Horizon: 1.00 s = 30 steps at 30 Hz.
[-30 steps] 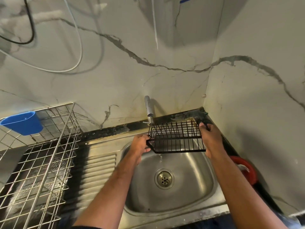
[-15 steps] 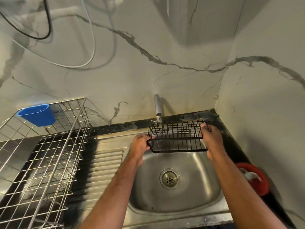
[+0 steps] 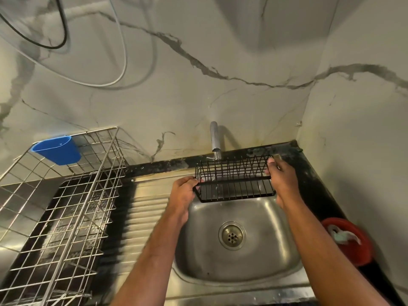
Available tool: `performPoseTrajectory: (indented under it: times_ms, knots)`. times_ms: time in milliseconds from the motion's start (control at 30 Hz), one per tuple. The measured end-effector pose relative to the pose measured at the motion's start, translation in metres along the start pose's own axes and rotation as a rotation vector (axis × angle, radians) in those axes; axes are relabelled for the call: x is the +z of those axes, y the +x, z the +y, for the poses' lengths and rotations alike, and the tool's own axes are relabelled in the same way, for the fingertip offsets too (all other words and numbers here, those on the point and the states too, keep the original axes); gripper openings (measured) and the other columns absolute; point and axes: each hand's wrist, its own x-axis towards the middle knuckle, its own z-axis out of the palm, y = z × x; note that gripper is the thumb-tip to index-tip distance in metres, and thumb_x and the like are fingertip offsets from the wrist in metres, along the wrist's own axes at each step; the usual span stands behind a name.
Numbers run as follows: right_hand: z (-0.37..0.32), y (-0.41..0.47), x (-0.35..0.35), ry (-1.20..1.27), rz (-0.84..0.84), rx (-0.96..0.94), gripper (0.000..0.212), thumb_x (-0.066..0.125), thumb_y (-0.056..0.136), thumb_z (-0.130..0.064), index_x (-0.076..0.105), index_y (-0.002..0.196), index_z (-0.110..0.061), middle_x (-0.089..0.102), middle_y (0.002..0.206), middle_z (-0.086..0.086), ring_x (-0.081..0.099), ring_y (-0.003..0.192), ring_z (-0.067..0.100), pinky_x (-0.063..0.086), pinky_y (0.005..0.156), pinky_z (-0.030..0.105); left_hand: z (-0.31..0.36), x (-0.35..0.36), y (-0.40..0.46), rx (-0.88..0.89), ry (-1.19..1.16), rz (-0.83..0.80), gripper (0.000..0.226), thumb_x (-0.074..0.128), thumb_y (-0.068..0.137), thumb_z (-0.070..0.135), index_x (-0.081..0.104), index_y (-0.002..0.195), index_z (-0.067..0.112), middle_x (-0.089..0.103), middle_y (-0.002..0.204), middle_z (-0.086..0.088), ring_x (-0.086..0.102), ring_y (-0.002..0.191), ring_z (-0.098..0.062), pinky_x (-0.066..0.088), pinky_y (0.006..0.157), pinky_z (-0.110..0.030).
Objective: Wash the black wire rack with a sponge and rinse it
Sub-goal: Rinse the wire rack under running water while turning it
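The black wire rack (image 3: 235, 180) hangs over the back of the steel sink (image 3: 273, 257), right under the tap (image 3: 215, 140). A thin stream of water runs from the tap through the rack's left part. My left hand (image 3: 182, 193) grips the rack's left end. My right hand (image 3: 281, 176) grips its right end, thumb over the top wire. The rack's open side faces up and slightly towards me. No sponge is in either hand.
A steel wire dish drainer (image 3: 59, 213) with a blue plastic cup (image 3: 56, 150) hooked on it stands on the left. A red bowl (image 3: 346, 239) holding a cloth sits on the dark counter at the right. The ribbed draining board (image 3: 145, 208) lies left of the basin.
The rack has tipped a little, its front wall now facing me more. Both hands have kept their hold on its ends. The camera has turned slightly left.
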Motion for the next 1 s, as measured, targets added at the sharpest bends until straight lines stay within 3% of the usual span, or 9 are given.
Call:
performPoseTrajectory:
  times_ms: [100,233,400,500,600,700,867,933,1000]
  knots:
    - [-0.001,-0.002,0.004,-0.04,-0.027,-0.031,0.036,0.049,0.102,-0.042,0.063,0.127,-0.021,0.069,0.102,0.003,0.064,0.101,0.019,0.045,0.083,0.034,-0.002,-0.003,-0.004,-0.014,0.0,0.035,0.012,0.059,0.097,0.005,0.054,0.1,0.016,0.071,0.112,-0.015,0.067,0.109,-0.03,0.052,0.096,-0.044]
    - [-0.006,-0.002,0.011,-0.104,-0.053,-0.03,0.045,0.047,0.1,-0.051,0.059,0.133,-0.023,0.069,0.101,-0.003,0.064,0.105,0.019,0.049,0.095,0.042,0.002,-0.006,-0.009,0.011,-0.003,0.072,0.013,0.059,0.099,0.007,0.052,0.094,0.017,0.071,0.111,-0.016,0.068,0.101,-0.026,0.055,0.087,-0.037]
    - [-0.015,-0.006,0.015,-0.137,-0.091,-0.022,0.043,0.044,0.102,-0.049,0.059,0.132,-0.022,0.069,0.098,-0.002,0.061,0.099,0.019,0.042,0.08,0.035,0.004,-0.015,-0.008,0.046,0.062,0.082,0.012,0.068,0.095,0.026,0.065,0.099,0.015,0.073,0.107,-0.007,0.067,0.109,-0.022,0.047,0.107,-0.049]
    - [-0.018,-0.011,0.017,-0.157,-0.095,-0.017,0.047,0.041,0.102,-0.053,0.061,0.128,-0.019,0.07,0.107,0.005,0.063,0.104,0.023,0.044,0.08,0.036,0.003,-0.021,-0.009,0.044,0.1,0.087,0.025,0.071,0.092,0.034,0.073,0.101,0.011,0.075,0.103,-0.007,0.068,0.106,-0.022,0.048,0.105,-0.05]
    - [-0.02,-0.015,0.021,-0.065,-0.074,0.016,0.057,0.033,0.101,-0.059,0.063,0.115,-0.013,0.069,0.107,0.006,0.067,0.102,0.029,0.052,0.088,0.045,0.002,-0.026,-0.01,0.058,0.069,0.101,0.027,0.071,0.092,0.035,0.073,0.102,0.011,0.075,0.101,-0.007,0.068,0.107,-0.023,0.054,0.09,-0.041]
    - [-0.02,-0.015,0.022,0.01,-0.086,0.045,0.068,0.026,0.098,-0.067,0.056,0.132,-0.016,0.065,0.116,0.002,0.066,0.104,0.024,0.048,0.086,0.039,0.002,-0.028,-0.011,0.079,0.041,0.11,0.024,0.072,0.09,0.037,0.074,0.096,0.014,0.076,0.101,-0.009,0.069,0.106,-0.022,0.053,0.085,-0.038]
    - [-0.022,-0.016,0.026,0.003,-0.149,0.026,0.048,0.039,0.098,-0.061,0.054,0.128,-0.027,0.062,0.096,-0.013,0.056,0.108,0.018,0.041,0.09,0.038,0.006,-0.03,-0.014,0.08,-0.004,0.122,0.019,0.075,0.087,0.036,0.075,0.09,0.017,0.077,0.094,-0.001,0.07,0.104,-0.019,0.052,0.098,-0.046]
    - [-0.021,-0.016,0.028,-0.014,-0.183,0.002,0.033,0.046,0.098,-0.056,0.053,0.118,-0.031,0.067,0.1,-0.009,0.057,0.108,0.019,0.041,0.089,0.039,0.005,-0.033,-0.013,0.083,-0.018,0.136,0.018,0.076,0.086,0.036,0.076,0.088,0.018,0.078,0.092,0.001,0.069,0.103,-0.018,0.051,0.098,-0.047]
    - [-0.02,-0.017,0.031,-0.002,-0.213,-0.009,0.034,0.049,0.097,-0.055,0.053,0.12,-0.031,0.069,0.106,-0.006,0.057,0.108,0.019,0.04,0.088,0.04,0.005,-0.037,-0.013,0.09,-0.029,0.15,0.016,0.076,0.087,0.034,0.076,0.085,0.019,0.078,0.088,0.003,0.068,0.1,-0.017,0.051,0.096,-0.044]
